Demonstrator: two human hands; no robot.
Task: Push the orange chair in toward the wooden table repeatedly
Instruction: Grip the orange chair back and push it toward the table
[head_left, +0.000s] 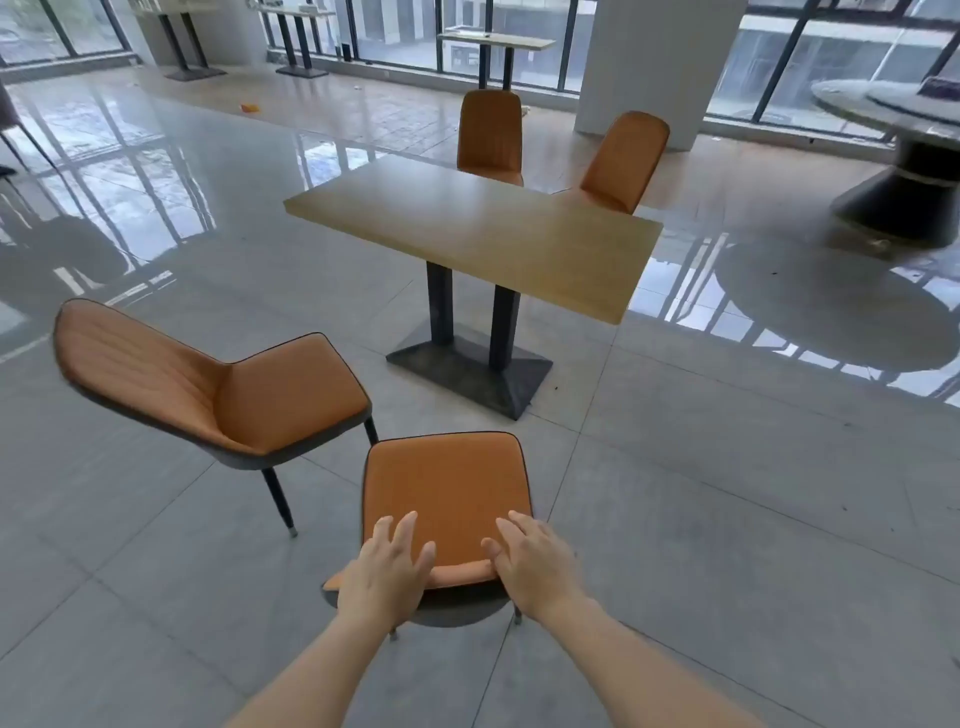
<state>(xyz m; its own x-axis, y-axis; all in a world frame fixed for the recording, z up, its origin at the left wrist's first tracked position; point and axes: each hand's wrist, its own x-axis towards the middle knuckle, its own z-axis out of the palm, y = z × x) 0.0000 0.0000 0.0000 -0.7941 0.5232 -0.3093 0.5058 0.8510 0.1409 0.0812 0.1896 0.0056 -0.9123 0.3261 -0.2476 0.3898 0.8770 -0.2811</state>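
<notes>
Both of your hands sit on the top of the backrest of the orange chair (447, 499) directly below you, at 6 o'clock in the view. Your left hand (387, 566) drapes over the left part of the top edge with its fingers spread and reaching down the front of the backrest. Your right hand (535, 564) mirrors it on the right, fingers loosely splayed and the thumb turned inward. Neither hand is clenched: both lie open and flat against the padding, resting rather than gripping, and nothing else is in them. Both forearms reach out nearly straight from the bottom of the view and converge on the chair.

I judge this to be the start of a push: your palms are set, but the chair stands well apart from the wooden table (483, 234), which lies at 12 o'clock with bare tile between the seat and the table's dark pedestal base (467, 374).

For the next move, press forward evenly with both palms so the chair slides straight toward the base. A harder push from one hand would swing it off line. Watch the second orange chair (208, 389) at 10 o'clock. Its seat corner is just beside the front left corner of your chair, so a leftward drift could make them touch.
</notes>
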